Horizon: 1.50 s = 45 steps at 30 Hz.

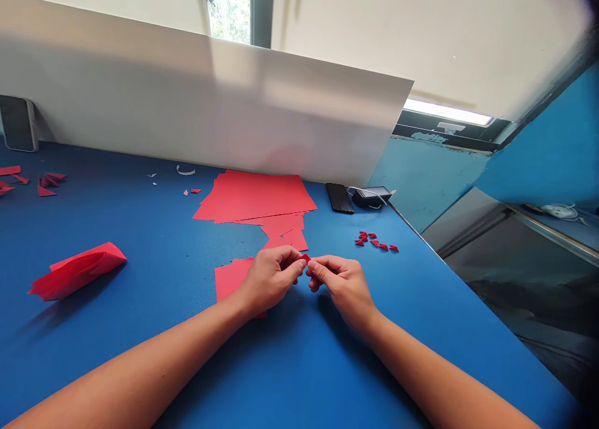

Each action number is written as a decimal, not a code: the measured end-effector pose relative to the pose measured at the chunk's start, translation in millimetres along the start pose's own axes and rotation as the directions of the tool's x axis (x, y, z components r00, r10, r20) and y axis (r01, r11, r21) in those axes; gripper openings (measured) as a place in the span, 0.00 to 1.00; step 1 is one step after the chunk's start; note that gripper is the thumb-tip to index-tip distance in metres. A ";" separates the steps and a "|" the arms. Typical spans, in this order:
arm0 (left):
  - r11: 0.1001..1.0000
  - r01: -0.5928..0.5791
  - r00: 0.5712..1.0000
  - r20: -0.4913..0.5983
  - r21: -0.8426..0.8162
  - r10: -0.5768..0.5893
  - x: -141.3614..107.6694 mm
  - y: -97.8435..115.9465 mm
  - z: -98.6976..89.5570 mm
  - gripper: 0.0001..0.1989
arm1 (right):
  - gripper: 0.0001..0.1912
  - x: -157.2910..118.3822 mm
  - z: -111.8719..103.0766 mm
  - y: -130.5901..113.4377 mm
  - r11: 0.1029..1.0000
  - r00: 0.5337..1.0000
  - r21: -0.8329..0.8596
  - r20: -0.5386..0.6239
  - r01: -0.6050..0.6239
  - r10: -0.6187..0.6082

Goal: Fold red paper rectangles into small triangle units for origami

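Between my two hands, above the blue table, is a small folded piece of red paper (306,258). My left hand (274,276) pinches its left side between thumb and forefinger. The thumb and fingers of my right hand (340,285) are closed on its right side. Under and behind my left hand lie red paper sheets (229,279), partly hidden by it. Past them, smaller red cut pieces (294,238) overlap a stack of large red sheets (257,195). Several little folded red triangles (374,243) lie in a group to the right.
On the left lies a loosely folded red paper bundle (79,270), with red scraps (47,182) farther back. A phone (19,123) leans against the white board (187,110). Another phone (339,198) and a black device with a white cable (372,196) sit near the table's right edge.
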<state>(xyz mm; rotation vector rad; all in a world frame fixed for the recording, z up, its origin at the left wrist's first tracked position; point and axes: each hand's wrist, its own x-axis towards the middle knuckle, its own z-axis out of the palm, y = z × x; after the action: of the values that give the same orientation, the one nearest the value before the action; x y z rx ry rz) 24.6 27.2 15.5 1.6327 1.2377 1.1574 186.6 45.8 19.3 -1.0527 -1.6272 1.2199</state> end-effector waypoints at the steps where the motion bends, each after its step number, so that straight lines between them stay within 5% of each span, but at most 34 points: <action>1: 0.999 0.022 1.000 -0.009 -0.035 -0.022 0.4 1.1 -0.3 0.11 | 0.12 -0.3 -0.2 0.0 1.000 1.000 -0.012 0.000 0.015 -0.015; 5: 0.991 0.069 0.996 -0.039 -0.118 -0.074 2.3 1.3 -1.5 0.10 | 0.13 -0.6 -1.0 3.5 0.998 0.997 -0.002 0.027 0.069 -0.069; 12: 0.977 0.086 0.995 -0.023 -0.194 -0.093 2.7 -2.2 -0.9 0.09 | 0.12 2.3 -0.1 8.2 0.990 1.000 0.138 -0.006 -0.014 0.015; 27: 0.999 -0.004 1.000 -0.031 -0.050 0.002 -0.5 -3.8 1.3 0.08 | 0.13 6.0 0.3 12.0 0.924 0.982 0.334 0.034 -0.188 0.188; 34: 0.985 0.096 0.990 -0.085 -0.145 -0.109 1.7 0.7 0.5 0.08 | 0.10 0.3 1.7 6.5 0.999 0.996 0.015 -0.083 0.030 -0.029; 45: 0.990 -0.004 0.999 -0.035 -0.144 -0.001 -2.3 2.2 3.5 0.08 | 0.04 -1.4 0.7 8.5 0.961 0.965 -0.180 -0.122 0.209 -0.233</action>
<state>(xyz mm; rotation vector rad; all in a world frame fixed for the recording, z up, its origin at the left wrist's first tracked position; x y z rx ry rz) 28.3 24.3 16.0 1.5122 1.1474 1.2517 187.6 45.7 10.7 -1.0031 -1.7056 0.8550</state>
